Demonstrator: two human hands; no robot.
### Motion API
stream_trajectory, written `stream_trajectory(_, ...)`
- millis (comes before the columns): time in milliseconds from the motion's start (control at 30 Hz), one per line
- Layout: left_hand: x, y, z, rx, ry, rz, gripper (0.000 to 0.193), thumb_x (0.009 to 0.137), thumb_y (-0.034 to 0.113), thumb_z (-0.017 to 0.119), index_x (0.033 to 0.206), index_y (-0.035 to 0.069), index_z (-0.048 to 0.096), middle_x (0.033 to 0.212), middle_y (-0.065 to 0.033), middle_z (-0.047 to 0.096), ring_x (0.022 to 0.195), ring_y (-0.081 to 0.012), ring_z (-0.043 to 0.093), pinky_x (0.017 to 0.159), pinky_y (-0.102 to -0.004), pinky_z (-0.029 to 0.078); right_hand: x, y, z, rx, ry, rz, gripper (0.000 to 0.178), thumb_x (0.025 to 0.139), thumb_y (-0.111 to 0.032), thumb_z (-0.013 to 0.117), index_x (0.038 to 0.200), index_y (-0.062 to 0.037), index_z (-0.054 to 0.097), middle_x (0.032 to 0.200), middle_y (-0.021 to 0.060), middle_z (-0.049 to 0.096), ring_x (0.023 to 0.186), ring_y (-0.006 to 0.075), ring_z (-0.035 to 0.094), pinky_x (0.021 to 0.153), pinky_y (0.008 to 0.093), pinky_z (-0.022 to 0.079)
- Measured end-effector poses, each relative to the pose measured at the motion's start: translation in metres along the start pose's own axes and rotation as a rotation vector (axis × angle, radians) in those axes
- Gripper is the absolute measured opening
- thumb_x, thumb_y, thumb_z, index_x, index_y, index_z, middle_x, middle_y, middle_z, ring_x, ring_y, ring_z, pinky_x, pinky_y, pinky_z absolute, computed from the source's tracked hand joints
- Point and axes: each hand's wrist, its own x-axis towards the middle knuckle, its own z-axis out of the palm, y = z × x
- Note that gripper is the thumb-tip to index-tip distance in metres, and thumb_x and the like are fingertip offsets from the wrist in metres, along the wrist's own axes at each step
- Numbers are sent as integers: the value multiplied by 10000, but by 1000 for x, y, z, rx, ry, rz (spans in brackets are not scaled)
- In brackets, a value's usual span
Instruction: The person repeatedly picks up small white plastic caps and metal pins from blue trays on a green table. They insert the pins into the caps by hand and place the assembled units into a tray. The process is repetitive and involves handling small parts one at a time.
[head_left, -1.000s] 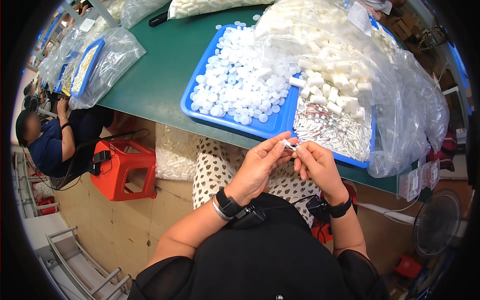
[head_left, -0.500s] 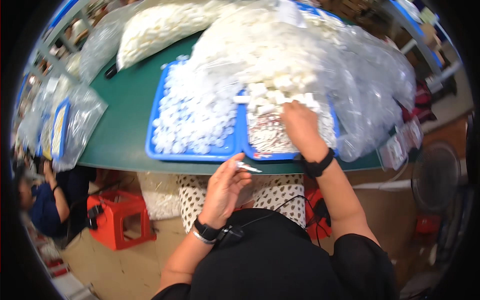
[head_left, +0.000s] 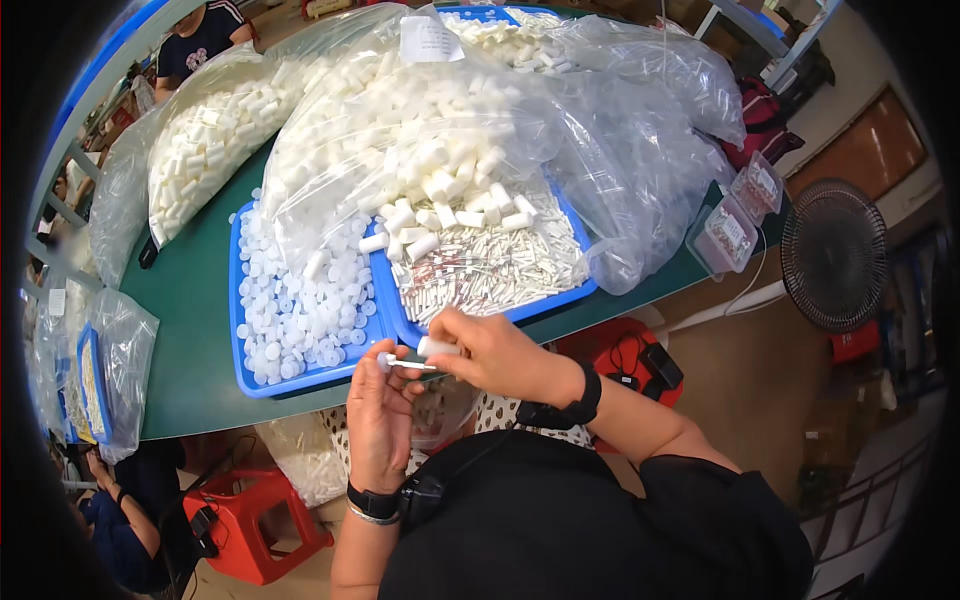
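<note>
My left hand (head_left: pixel 376 420) pinches a small translucent plastic cap (head_left: pixel 386 362) with a thin white rod (head_left: pixel 413 365) sticking out of it to the right. Close beside it, my right hand (head_left: pixel 508 358) grips a short white cylinder (head_left: pixel 437 347), just above the rod. Whether cylinder and rod touch, I cannot tell. Both hands are in front of two blue trays at the table's near edge. Loose round caps (head_left: pixel 290 318) fill the left tray (head_left: pixel 238 340). The right tray (head_left: pixel 540 305) holds many thin white rods (head_left: pixel 470 272), with white cylinders (head_left: pixel 440 186) spilling over its far part.
A big clear bag (head_left: pixel 345 150) of white cylinders lies open across the trays on the green table (head_left: pixel 185 320). Another filled bag (head_left: pixel 205 150) is at the back left. Small plastic boxes (head_left: pixel 728 236), a fan (head_left: pixel 833 255) and red stools (head_left: pixel 255 525) stand around. Other people sit at the left.
My right hand has come back from the right tray to my left hand, bringing a white cylinder. My left hand still holds the cap and rod. The whole view has shifted.
</note>
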Motion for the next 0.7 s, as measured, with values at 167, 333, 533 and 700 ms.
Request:
stream_trajectory(167, 1, -9, 0, 88, -4, -7, 328, 1020, 259, 539, 1242, 18, 554, 979, -35, 619, 819, -87, 551, 719, -250, 468, -7, -5, 9, 21, 14, -72, 224, 804, -149, 747, 907, -31, 587, 810, 127, 614, 737, 328, 627, 651, 382, 501)
stream_trajectory(333, -7, -9, 2, 273, 76, -12, 279, 1018, 180, 542, 1240, 26, 608, 1019, -17, 640, 811, -45, 559, 707, -191, 466, -7, -12, 14, -53, 16, -112, 203, 787, -87, 763, 903, -14, 614, 833, 128, 613, 726, 272, 639, 634, 346, 501)
stream_trajectory(533, -7, -4, -7, 448, 3, 50, 317, 1026, 187, 524, 1269, -4, 598, 966, -39, 666, 816, -67, 606, 772, -208, 503, -8, -13, 11, 634, -132, 387, 131, 970, -57, 557, 1055, 12, 484, 877, 90, 629, 737, 130, 669, 644, 243, 554)
stream_trajectory(700, -8, -8, -16, 154, -54, -175, 383, 1028, 190, 516, 1354, -11, 513, 986, -47, 655, 826, -69, 614, 791, -214, 517, -2, -12, 3, 640, -296, 494, 107, 960, -28, 539, 1009, -21, 443, 864, 75, 608, 720, 108, 651, 607, 244, 539)
